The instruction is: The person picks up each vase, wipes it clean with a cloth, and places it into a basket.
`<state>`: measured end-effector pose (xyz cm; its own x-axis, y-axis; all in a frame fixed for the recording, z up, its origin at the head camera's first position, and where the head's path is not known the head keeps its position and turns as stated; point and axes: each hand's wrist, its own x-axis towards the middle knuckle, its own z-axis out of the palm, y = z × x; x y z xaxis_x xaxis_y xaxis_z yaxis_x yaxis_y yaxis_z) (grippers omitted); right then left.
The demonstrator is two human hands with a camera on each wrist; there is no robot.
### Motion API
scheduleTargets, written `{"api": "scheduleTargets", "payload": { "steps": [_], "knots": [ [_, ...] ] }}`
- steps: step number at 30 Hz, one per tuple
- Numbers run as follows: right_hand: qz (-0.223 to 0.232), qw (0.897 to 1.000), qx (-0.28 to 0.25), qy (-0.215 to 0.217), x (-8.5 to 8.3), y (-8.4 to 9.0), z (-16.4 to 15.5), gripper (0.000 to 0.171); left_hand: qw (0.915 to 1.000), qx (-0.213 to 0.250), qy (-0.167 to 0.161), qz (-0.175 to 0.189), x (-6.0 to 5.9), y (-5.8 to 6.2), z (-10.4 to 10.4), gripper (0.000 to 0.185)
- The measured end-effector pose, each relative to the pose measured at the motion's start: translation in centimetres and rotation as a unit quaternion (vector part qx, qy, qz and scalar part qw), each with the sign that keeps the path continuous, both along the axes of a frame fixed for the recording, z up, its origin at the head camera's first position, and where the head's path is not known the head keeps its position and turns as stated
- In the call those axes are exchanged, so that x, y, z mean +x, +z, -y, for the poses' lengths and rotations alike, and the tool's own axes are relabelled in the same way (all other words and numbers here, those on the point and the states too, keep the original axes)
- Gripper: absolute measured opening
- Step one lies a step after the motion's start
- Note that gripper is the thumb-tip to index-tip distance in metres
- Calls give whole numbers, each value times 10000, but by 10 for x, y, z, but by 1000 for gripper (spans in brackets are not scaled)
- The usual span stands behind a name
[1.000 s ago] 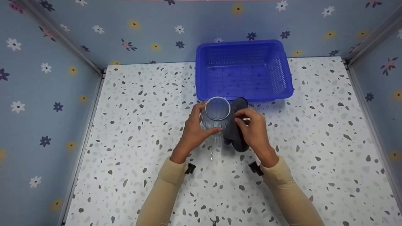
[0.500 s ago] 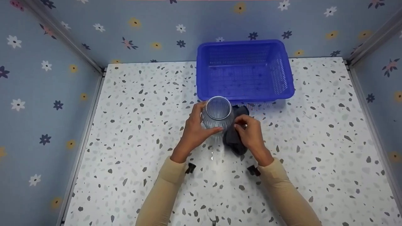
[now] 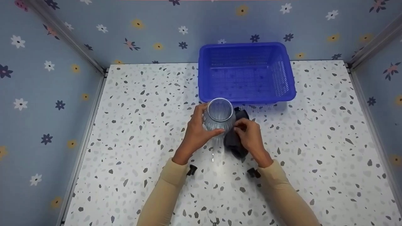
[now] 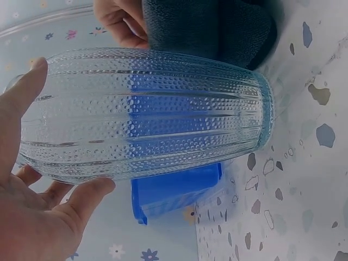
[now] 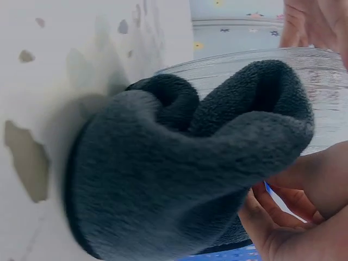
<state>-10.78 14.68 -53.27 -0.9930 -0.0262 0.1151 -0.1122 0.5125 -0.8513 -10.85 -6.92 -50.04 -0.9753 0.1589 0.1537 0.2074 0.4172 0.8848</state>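
On the speckled worktop (image 3: 132,125), just before a blue basket (image 3: 246,73), a ribbed glass vase (image 3: 219,117) is standing upright. The left hand (image 3: 196,133) is wrapping its grip around the vase, while the right hand (image 3: 251,139) is pinching a dark grey cloth (image 3: 234,142) against its side.

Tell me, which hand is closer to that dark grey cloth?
Right. The right hand grips the dark grey cloth against the glass vase; the left hand holds the vase's other side, apart from the cloth.

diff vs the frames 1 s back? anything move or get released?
The right hand slid the dark cloth a little toward the person along the glass vase, bunching it up. Nothing was let go: the left hand keeps its grip on the vase. The blue basket and table stayed as they were.
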Motion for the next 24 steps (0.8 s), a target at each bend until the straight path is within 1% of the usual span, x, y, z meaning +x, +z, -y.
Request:
{"api": "scheduleTargets", "payload": {
  "steps": [3,8,11,14,16,18,21,24],
  "knots": [
    [-49,9997,-221,-35,2,12,-2,9,10000,-28,20,-28,1,0,-1,95],
    [-219,9981,-550,-157,6,38,-2,9,9999,-28,77,-88,1,-1,-2,94],
    [-455,9972,-566,-201,8,54,0,9,9999,5,76,-130,1,-1,-3,94],
    [-773,9959,-449,-131,8,67,4,8,9998,6,62,-164,1,-1,-3,93],
    [-931,9952,-284,-90,8,72,6,7,9998,-12,48,-188,1,-1,-3,92],
    [-996,9948,-178,-76,8,75,7,7,9998,-26,32,-206,1,-1,-3,92],
    [-981,9951,-127,-88,8,76,8,8,9997,-29,0,-236,1,-2,-3,92],
    [-964,9951,-181,-91,10,75,9,10,9997,-35,-6,-258,1,-1,-3,92]
  ]
}}
